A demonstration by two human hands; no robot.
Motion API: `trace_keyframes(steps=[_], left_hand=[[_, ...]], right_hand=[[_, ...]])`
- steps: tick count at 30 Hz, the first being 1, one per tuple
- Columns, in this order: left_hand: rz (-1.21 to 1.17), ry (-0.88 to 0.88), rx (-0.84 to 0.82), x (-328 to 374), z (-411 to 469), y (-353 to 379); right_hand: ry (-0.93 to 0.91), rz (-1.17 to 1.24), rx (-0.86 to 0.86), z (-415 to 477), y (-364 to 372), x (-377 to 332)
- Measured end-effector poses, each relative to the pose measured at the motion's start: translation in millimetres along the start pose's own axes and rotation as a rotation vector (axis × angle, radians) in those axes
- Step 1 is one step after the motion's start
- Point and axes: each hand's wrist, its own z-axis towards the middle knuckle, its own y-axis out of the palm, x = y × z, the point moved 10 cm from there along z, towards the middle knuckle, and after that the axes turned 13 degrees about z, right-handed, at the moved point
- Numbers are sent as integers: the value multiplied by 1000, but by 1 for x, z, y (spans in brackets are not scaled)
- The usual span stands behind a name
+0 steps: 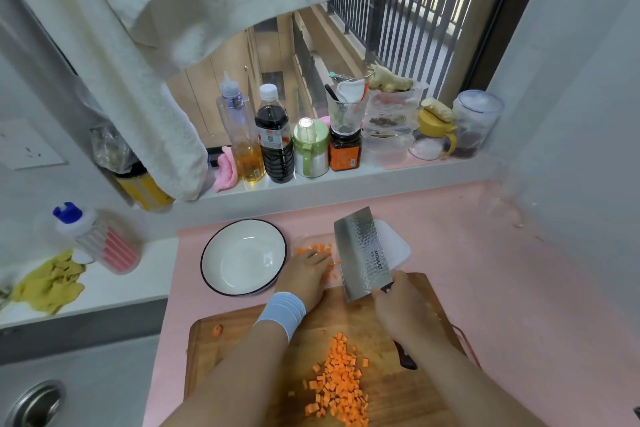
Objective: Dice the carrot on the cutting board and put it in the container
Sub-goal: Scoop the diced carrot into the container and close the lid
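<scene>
Left hand point(309, 274): flat, empty, fingers over clear plastic container point(394, 246)
Right hand point(403, 305): grip closed on hammered steel cleaver point(362, 253)
Wooden cutting board point(242, 340): orange diced carrot point(341, 385)

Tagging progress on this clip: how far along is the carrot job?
Done: the carrot is diced; a pile of orange cubes lies on the wooden cutting board, and some cubes already sit in the clear plastic container. In hand: the right hand holds the steel cleaver over the container while the left hand rests at its edge. Left: moving the big pile and one stray cube.
</scene>
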Motion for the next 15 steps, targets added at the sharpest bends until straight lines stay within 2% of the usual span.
trace_keyframes(steps=[2, 4, 9, 12, 15], left_hand=[[-46, 47, 84, 8, -4, -10], [-14, 108, 65, 19, -5, -11], [123, -45, 1, 1, -8, -15], [-22, -189, 93, -14, -18, -31], [-189, -193, 180, -10, -41, -37]], right_hand=[[1, -5, 5, 0, -2, 1], [-6, -6, 4, 0, -2, 1], [-32, -5, -1, 0, -3, 1], [-65, -10, 36, -2, -11, 1], [-105, 2, 74, -10, -22, 9]])
